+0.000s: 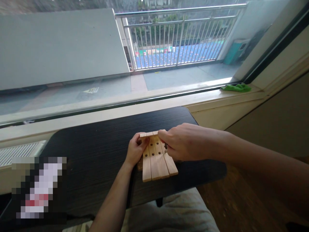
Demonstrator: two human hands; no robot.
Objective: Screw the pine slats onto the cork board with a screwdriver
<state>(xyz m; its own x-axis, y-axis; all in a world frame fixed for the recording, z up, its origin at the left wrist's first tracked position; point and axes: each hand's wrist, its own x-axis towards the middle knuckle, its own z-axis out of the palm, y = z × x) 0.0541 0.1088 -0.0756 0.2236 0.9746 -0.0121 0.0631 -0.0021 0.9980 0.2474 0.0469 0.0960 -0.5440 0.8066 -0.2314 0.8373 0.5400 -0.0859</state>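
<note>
A pale piece of slatted wood (158, 164) with round dark holes lies tilted at the table's near edge. Its slats fan out toward me, and a short upright strip of wood (150, 134) runs along the far end. My left hand (135, 149) is closed round its left far side, thumb on the inner face. Over the right far side, my right hand (181, 141) has its fingers curled in a pinch beside a hole. Whatever small thing sits between those fingers is mostly hidden. Under the slats, a brownish edge (140, 166) shows on the left.
The black table (96, 154) has rounded corners and stands against a window sill (120, 112). A green cloth (236, 87) lies on the sill at right. A pixelated patch (40, 188) covers something at lower left. Outside the glass runs a metal railing (178, 38).
</note>
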